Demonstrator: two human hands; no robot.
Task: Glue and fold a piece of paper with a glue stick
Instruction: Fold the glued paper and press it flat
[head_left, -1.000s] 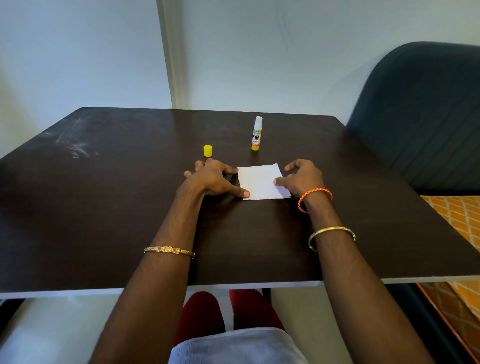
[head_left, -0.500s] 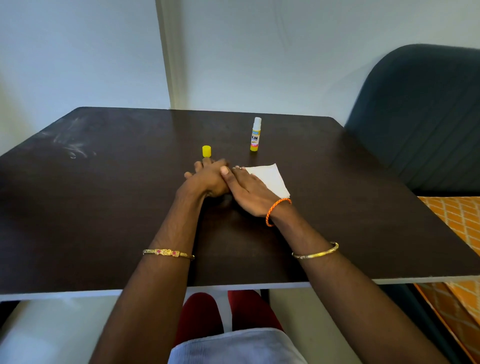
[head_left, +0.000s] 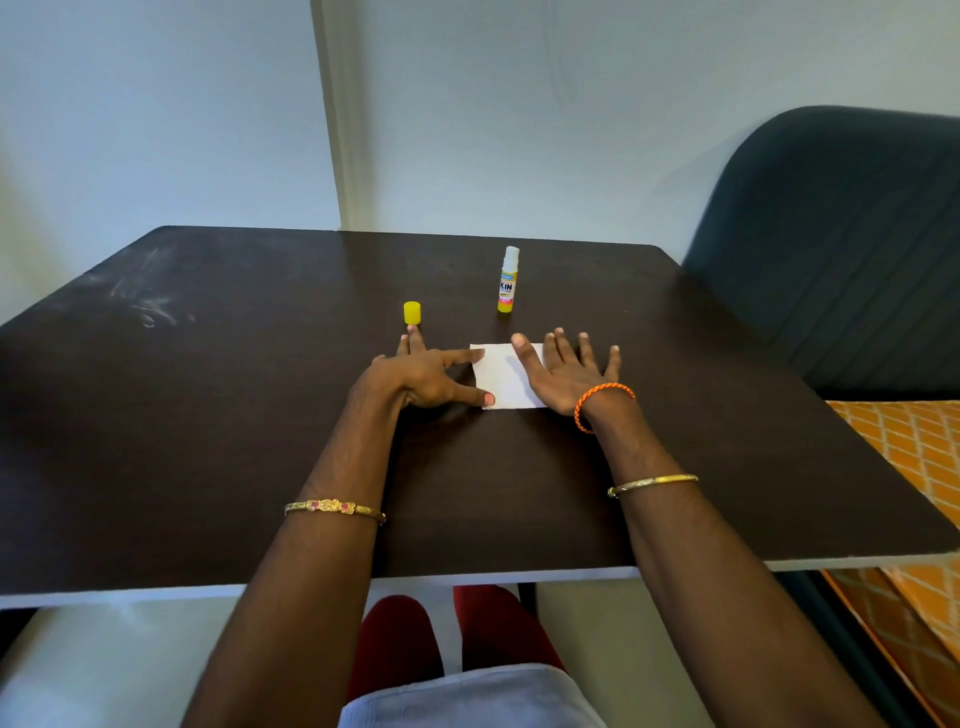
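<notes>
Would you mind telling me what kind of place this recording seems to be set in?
Probably an ordinary room in a home or small office, not a workshop: a plain dark table pushed against bare pale walls, a dark padded chair beside it, and orange patterned fabric at right.

Bare forearms, plenty of wrist jewellery

Left hand (head_left: 415, 376) side has a thin gold bangle (head_left: 335, 508) with pink stones set along the top. Right hand (head_left: 566, 374) side wears a braided orange thread band (head_left: 597, 400) at the wrist plus a plain gold bangle (head_left: 652, 483) further up the arm. Dark red trousers (head_left: 395, 644), pale grey-lavender top (head_left: 467, 699) down at the bottom.
</notes>
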